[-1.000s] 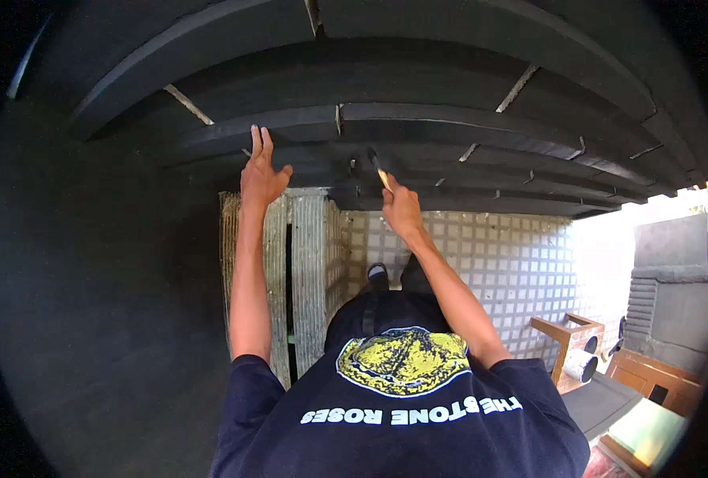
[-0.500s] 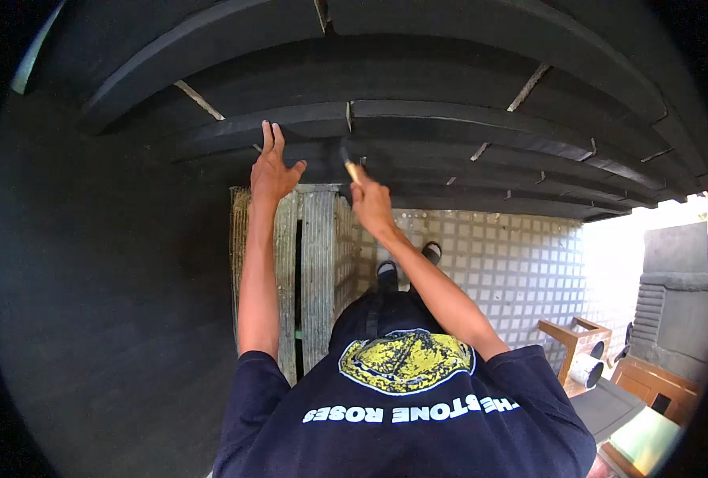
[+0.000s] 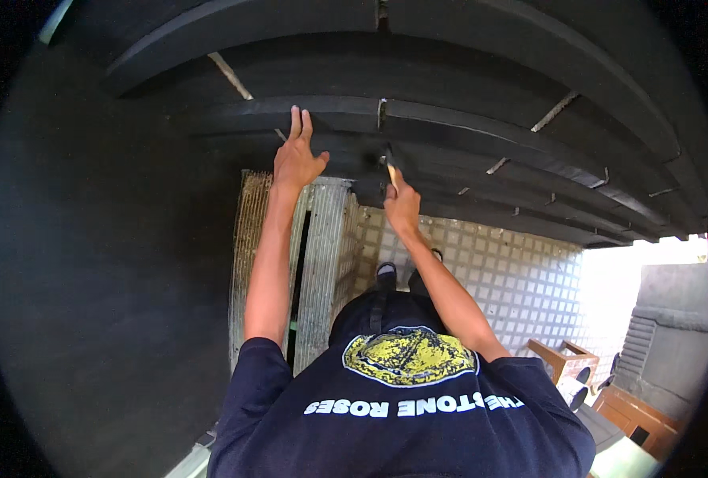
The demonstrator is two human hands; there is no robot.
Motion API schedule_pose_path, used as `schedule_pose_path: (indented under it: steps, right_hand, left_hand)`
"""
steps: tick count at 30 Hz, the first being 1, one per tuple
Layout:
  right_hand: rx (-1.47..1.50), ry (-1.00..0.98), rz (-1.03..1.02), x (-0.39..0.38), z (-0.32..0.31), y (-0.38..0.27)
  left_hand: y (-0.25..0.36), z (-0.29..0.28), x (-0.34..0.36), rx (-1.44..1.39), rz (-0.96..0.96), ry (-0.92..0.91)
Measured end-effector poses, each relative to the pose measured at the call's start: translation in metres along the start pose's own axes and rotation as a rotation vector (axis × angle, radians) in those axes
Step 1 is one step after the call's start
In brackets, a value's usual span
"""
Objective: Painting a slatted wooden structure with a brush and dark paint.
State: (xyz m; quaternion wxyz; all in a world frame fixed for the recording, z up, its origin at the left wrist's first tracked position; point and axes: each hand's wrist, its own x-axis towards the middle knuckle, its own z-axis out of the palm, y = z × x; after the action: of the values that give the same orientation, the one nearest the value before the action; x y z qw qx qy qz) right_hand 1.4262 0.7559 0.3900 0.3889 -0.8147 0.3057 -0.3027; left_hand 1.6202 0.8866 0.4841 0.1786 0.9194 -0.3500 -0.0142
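Note:
My left hand [image 3: 297, 155] is raised with fingers stretched out, its fingertips resting against a dark slatted beam [image 3: 322, 107] and holding nothing. To its right my right hand [image 3: 402, 203] grips a brush [image 3: 394, 173] with a pale wooden handle and dark bristles. The bristles are at the black-coated surface between the beams, just below a narrow pale upright strip; whether they press on it is hard to tell.
Corrugated boards [image 3: 326, 263] stand below my left hand. Pale tiled flooring [image 3: 489, 287] with a square pattern is around my feet. At the lower right are wooden furniture [image 3: 565, 358], dark and white round objects, a brown wooden panel [image 3: 637, 418] and a grey structure in bright light.
The view has shifted and turned slightly. My right hand with the brush swung left toward my left hand, then back right, more upright. My left hand stays stretched out at the beam.

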Motion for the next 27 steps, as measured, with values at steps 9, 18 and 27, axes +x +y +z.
schedule_pose_path:
  steps: [9, 18, 27]
  right_hand:
    - [0.100, -0.110, 0.090, 0.008, -0.042, -0.058]
    - [-0.093, -0.190, -0.099, -0.035, -0.018, 0.024]
    - [0.376, -0.244, 0.469, 0.007, -0.004, 0.045]
  left_hand:
    - [0.002, -0.002, -0.004, -0.043, -0.048, 0.027]
    - [0.002, -0.007, -0.010, -0.027, -0.114, -0.103]
    - [0.007, -0.002, -0.004, -0.001, -0.054, 0.004]
